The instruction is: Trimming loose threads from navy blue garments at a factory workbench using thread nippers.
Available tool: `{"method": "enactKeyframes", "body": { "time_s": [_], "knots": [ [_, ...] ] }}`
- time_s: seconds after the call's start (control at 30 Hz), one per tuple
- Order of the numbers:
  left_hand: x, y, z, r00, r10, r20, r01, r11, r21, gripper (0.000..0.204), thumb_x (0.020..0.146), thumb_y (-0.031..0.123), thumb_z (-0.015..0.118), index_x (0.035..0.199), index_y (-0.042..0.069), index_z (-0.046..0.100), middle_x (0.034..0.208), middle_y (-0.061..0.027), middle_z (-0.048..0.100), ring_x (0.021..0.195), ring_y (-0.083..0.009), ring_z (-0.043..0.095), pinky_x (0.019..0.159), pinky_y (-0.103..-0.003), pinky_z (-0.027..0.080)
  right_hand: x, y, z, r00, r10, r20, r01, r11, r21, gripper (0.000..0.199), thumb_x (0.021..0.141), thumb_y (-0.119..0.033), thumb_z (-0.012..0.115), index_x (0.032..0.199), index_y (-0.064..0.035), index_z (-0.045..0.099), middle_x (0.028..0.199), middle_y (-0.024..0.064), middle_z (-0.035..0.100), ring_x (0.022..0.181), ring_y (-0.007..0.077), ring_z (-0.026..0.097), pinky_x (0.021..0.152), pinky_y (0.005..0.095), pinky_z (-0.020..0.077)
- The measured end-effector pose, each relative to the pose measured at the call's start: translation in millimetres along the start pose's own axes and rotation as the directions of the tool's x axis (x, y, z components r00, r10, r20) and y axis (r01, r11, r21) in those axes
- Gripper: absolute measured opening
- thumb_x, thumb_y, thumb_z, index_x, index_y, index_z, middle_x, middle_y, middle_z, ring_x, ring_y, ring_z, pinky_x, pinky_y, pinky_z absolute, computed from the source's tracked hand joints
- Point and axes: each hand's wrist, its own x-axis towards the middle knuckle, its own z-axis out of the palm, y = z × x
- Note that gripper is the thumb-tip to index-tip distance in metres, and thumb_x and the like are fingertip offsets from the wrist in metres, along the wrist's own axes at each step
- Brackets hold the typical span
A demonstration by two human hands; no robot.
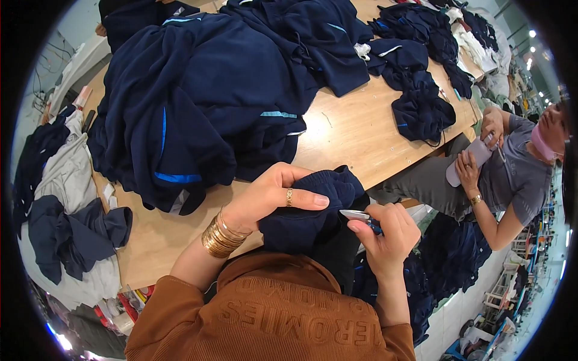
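A dark navy garment (301, 219) with a ribbed, gathered edge lies bunched at the table's near edge. My left hand (274, 195) is closed on it, the thumb lying across the ribbing. In my right hand (388, 231) are small metal thread snips (355, 215), their blades pointing left at the garment's right side. The fingers of that hand wrap round the snips' handles. Whether the blades touch a thread is too small to tell. Beyond my hands a large heap of navy garments (235, 78) with bright blue stripes covers much of the table.
The wooden table (343, 123) has loose navy pieces (424, 114) at its far right. At the right sits a co-worker (518, 168) holding a pale cap-like item (472, 159). White and navy cloth (66, 162) hangs at the left edge. More navy garments (451, 253) lie low on the right.
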Motion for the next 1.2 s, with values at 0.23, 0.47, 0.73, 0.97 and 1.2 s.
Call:
{"method": "enactKeyframes", "body": {
  "time_s": [0.23, 0.47, 0.73, 0.97, 1.2],
  "knots": [
    [-0.2, -1.7, -0.6, 1.0, -0.015, 0.008, 0.015, 1.0, -0.027, 0.021, 0.076, 0.007, 0.068, 0.094, -0.005, 0.065, 0.083, -0.004, 0.066, 0.071, -0.0058, 0.06, 0.066, -0.017, 0.047, 1.1, -0.7, 1.8, 0.999, -0.031, -0.018, 0.031, 0.999, -0.024, 0.036, 0.063, -0.036, 0.077, 0.075, -0.0076, 0.058, 0.059, 0.001, 0.047, 0.05, 0.0177, 0.044, 0.044, 0.0284, 0.0341],
    [-0.5, 0.1, 1.9, 1.0, -0.001, 0.025, 0.001, 1.0, -0.024, 0.022, 0.076, 0.007, 0.068, 0.094, -0.005, 0.065, 0.084, -0.0045, 0.066, 0.071, -0.006, 0.06, 0.066, -0.018, 0.047, 2.9, -3.3, 2.4, 0.999, -0.044, -0.007, 0.044, 0.999, -0.03, 0.035, 0.064, -0.037, 0.076, 0.074, -0.0077, 0.059, 0.058, 0.0007, 0.046, 0.049, 0.0167, 0.044, 0.043, 0.0275, 0.0335],
    [-1.8, -0.9, -0.2, 1.0, 0.014, 0.024, -0.016, 0.996, 0.089, 0.023, 0.08, 0.012, 0.067, 0.096, -0.005, 0.064, 0.083, -0.0015, 0.065, 0.071, -0.0034, 0.057, 0.065, -0.016, 0.045, 3.9, -0.1, -0.6, 0.994, 0.111, 0.005, -0.109, 0.973, 0.204, 0.044, 0.061, -0.039, 0.078, 0.08, -0.0046, 0.058, 0.063, 0.0011, 0.048, 0.051, 0.0153, 0.045, 0.047, 0.0253, 0.0358],
    [6.9, 35.0, 2.1, 0.994, 0.107, 0.036, -0.113, 0.94, 0.321, 0.024, 0.085, 0.019, 0.063, 0.098, -0.002, 0.065, 0.084, 0.0001, 0.065, 0.072, -0.0016, 0.057, 0.064, -0.016, 0.045, 23.2, 19.1, 19.5, 0.849, 0.23, 0.475, -0.507, 0.608, 0.611, 0.034, 0.069, -0.01, 0.073, 0.1, -0.0038, 0.06, 0.097, 0.0037, 0.054, 0.09, 0.0139, 0.053, 0.074, 0.0236, 0.0408],
    [4.9, 69.5, 4.5, 0.909, 0.335, -0.248, -0.318, 0.942, 0.107, 0.02, 0.079, 0.017, 0.068, 0.09, 0.001, 0.062, 0.078, -0.0006, 0.063, 0.066, -0.0049, 0.06, 0.059, -0.015, 0.046, 29.3, 8.6, 44.5, 0.876, 0.299, 0.379, -0.482, 0.561, 0.672, 0.04, 0.074, -0.011, 0.071, 0.11, 0.0001, 0.059, 0.101, 0.0069, 0.061, 0.093, 0.012, 0.055, 0.08, 0.0237, 0.0432]
  ]
}}
